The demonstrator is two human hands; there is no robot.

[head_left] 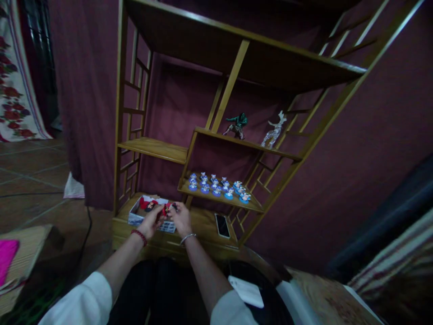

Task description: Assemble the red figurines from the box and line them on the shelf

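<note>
grasping a small red toy (167,210) in a shared grip, the left hand (151,221) and right hand (183,219) meet over a cardboard box (135,220) at eight o'clock, on the wooden bottom shelf (203,222). a phone (222,225) lies at three o'clock from the toy, figurines (217,190) at two. a dark curtain (84,95) hangs at ten, above tiled floor (37,169).

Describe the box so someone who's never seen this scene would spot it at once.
Find the tall wooden shelf unit and drop to its lowest visible ledge. At the ledge's left end, partly hidden by the left hand, sits the box. It is open-topped, with pale patterned sides and red and black items inside, unlike the flat phone farther right.
</note>
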